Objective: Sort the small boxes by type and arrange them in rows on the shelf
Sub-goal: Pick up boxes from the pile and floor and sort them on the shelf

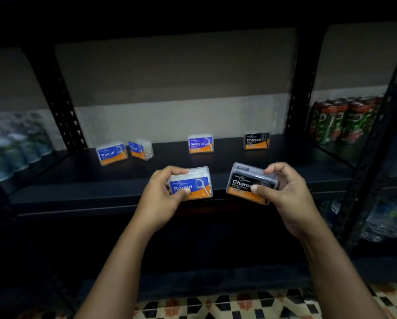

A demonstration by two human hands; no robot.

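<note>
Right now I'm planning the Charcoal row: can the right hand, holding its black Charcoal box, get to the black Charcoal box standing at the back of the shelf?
Probably yes. The right hand is busy gripping its black Charcoal box, but bare dark shelf lies between it and the standing black Charcoal box.

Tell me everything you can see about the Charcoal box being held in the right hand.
The held Charcoal box is a small clear plastic case with rounded corners and a black label reading "Charcoal" in white above an orange strip. It is tilted, its label facing up toward the camera. The right hand grips it, fingers on its far edge and thumb on the label, in front of the black shelf. Whether it touches the shelf cannot be told. Its contents look dark but are unclear.
</note>
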